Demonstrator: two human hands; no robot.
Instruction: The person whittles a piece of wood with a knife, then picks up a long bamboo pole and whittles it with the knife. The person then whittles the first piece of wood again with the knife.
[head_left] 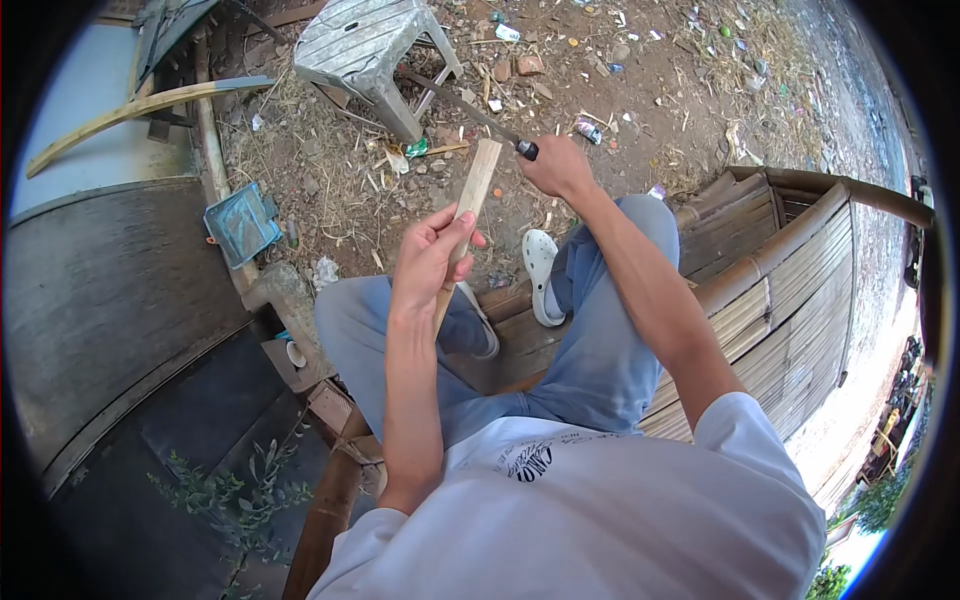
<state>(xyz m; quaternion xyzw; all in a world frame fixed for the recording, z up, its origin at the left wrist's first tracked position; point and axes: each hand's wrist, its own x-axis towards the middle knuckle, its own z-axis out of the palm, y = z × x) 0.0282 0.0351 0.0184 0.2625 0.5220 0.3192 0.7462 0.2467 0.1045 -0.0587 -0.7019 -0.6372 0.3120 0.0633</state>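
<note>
My left hand [428, 258] is wrapped round a flat, pale strip of wood or bamboo [479, 180]. The strip slants upward past the fingers, and its lower end runs down beside my wrist. My right hand [558, 168] grips the dark handle of a long knife [468, 108]. Its narrow blade points up and left, past the top end of the strip, with the tip near the legs of a weathered plastic stool [365, 45]. A small gap shows between strip and blade.
I sit on a bamboo-slat bench [770, 300]. A white clog [541, 275] shows on one foot. Litter and dry straw cover the dirt ground [610, 90]. To the left lie a blue plastic basket [242, 225], a curved wooden strip [140, 108] and dark boards [120, 290].
</note>
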